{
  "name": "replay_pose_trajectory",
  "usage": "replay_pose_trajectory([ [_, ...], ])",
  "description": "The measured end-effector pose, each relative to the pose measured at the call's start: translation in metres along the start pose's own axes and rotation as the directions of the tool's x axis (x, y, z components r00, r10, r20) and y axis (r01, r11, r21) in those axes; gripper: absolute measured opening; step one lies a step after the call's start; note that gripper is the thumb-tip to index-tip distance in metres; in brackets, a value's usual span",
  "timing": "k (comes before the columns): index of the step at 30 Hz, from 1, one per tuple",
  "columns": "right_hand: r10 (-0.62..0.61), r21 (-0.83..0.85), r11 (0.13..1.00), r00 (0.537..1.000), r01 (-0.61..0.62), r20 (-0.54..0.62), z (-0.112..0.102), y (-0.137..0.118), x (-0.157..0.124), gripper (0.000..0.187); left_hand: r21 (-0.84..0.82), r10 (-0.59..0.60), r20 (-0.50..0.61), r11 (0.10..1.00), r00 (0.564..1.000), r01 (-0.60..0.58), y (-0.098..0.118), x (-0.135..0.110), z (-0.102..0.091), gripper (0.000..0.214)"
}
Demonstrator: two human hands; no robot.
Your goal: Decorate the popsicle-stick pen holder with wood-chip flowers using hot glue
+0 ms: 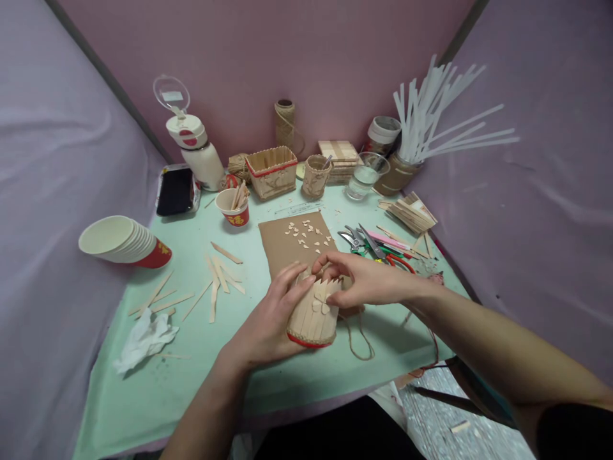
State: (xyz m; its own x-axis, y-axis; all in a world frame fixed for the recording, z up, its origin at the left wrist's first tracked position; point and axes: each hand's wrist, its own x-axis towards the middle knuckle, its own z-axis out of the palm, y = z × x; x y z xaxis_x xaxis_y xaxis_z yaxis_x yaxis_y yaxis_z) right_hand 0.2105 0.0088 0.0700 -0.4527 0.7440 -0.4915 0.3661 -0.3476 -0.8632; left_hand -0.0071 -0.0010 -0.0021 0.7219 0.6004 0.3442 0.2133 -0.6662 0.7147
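Near the front of the table I see a wooden-stick cup (306,317) with a jagged top rim and a red band with twine around its base. My left hand (279,313) is wrapped round its left side. On its front sits a small flower of wooden petals (320,303). The thumb of my right hand (357,279) presses at the flower's right side while the fingers curl over the rim. Behind the cup lies a brown cardboard sheet (278,237), with several small wooden petals (306,231) scattered over it.
Pruning shears (353,239) and scissors (371,241) lie to the right. A red-trimmed basket (272,182), a water cup (364,179) and white strips (426,121) stand behind. Stacked paper cups (119,239), wooden sticks (215,281) and a crumpled tissue (146,338) are on the left.
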Motion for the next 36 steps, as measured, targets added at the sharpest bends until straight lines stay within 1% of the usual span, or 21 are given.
replay_pose_trajectory([
  [8, -0.04, 0.008, 0.999, 0.998, 0.041, -0.038, 0.0015, 0.0054, -0.0001, 0.046, -0.021, -0.012, 0.002, 1.0, 1.0, 0.012, 0.0005, 0.0001, 0.0002, 0.093],
  [15, -0.039, 0.035, 0.999, 0.998, 0.041, -0.056, 0.0021, 0.0032, -0.0015, 0.045, -0.032, -0.004, -0.001, 0.999, 1.0, 0.004, 0.0013, 0.0013, 0.0005, 0.094],
  [24, -0.024, 0.081, 0.996, 1.0, 0.025, -0.02, 0.0021, 0.0041, 0.0011, 0.045, -0.041, -0.008, 0.006, 0.999, 1.0, 0.008, 0.0015, 0.0011, 0.0001, 0.094],
  [30, -0.012, 0.114, 0.993, 1.0, 0.014, -0.021, 0.0024, 0.0045, 0.0026, 0.046, -0.052, -0.022, 0.01, 0.998, 1.0, 0.023, 0.0024, 0.0005, -0.0002, 0.096],
  [36, 0.007, 0.149, 0.989, 1.0, -0.003, -0.027, 0.001, 0.0063, 0.0048, 0.048, -0.096, -0.043, -0.018, 0.995, 0.999, 0.041, 0.0007, 0.0003, 0.0024, 0.101],
])
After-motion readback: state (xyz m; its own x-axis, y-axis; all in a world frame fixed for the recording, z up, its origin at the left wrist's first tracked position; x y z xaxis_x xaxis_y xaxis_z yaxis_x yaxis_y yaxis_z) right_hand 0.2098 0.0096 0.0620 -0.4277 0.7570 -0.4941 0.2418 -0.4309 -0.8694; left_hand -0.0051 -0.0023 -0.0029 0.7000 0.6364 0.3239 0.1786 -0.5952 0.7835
